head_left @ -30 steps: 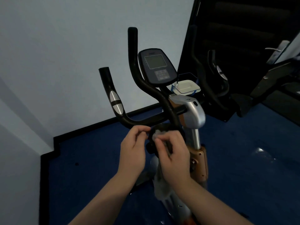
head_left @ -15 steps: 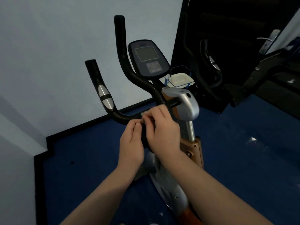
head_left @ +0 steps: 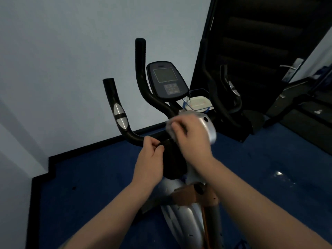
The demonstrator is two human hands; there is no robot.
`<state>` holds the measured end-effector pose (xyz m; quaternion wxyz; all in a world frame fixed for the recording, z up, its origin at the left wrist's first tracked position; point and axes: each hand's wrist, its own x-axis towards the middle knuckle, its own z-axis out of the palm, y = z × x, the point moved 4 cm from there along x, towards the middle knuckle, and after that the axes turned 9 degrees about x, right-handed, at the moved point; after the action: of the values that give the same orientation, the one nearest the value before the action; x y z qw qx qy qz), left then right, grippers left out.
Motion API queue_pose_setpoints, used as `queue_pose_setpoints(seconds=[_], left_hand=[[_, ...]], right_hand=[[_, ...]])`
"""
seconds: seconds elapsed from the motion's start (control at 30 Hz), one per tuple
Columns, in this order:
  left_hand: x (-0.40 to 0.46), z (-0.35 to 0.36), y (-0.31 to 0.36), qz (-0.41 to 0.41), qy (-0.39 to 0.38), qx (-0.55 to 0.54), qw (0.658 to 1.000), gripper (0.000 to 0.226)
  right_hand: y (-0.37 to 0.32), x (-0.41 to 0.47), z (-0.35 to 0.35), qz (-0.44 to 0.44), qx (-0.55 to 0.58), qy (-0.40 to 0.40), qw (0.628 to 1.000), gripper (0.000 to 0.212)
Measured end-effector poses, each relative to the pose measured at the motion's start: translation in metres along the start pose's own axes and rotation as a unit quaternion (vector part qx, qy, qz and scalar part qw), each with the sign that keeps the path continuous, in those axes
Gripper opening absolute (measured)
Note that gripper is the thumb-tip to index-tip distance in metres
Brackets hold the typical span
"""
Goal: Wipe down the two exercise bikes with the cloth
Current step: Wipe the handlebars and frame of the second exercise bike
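One exercise bike [head_left: 181,209] stands close below the camera, its handlebar [head_left: 125,126] curving up on the left toward the console [head_left: 167,81]. A right hand [head_left: 192,137] curls its fingers round a pale cloth [head_left: 170,126], pressing it where the bar meets the silver stem. A left hand [head_left: 150,159] pinches the black part just beside it. Firm strokes along the bar, with the other hand steadying, would likely clean best.
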<state>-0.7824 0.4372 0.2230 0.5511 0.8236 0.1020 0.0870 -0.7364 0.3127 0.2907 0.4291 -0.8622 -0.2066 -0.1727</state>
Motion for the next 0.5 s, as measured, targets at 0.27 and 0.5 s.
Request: queue_pose_setpoints(seconds=[0.27,0.5], left_hand=[[-0.004,0.001,-0.001,0.032,0.024,0.041,0.998,0.010],[-0.005,0.002,-0.001,0.035,0.043,0.042,0.998,0.013]], right_hand=[[0.028,-0.044,0.014,0.026,-0.094,-0.012,0.995,0.027],[0.026,-0.066,0.017,0.145,-0.062,0.029,0.987,0.040]])
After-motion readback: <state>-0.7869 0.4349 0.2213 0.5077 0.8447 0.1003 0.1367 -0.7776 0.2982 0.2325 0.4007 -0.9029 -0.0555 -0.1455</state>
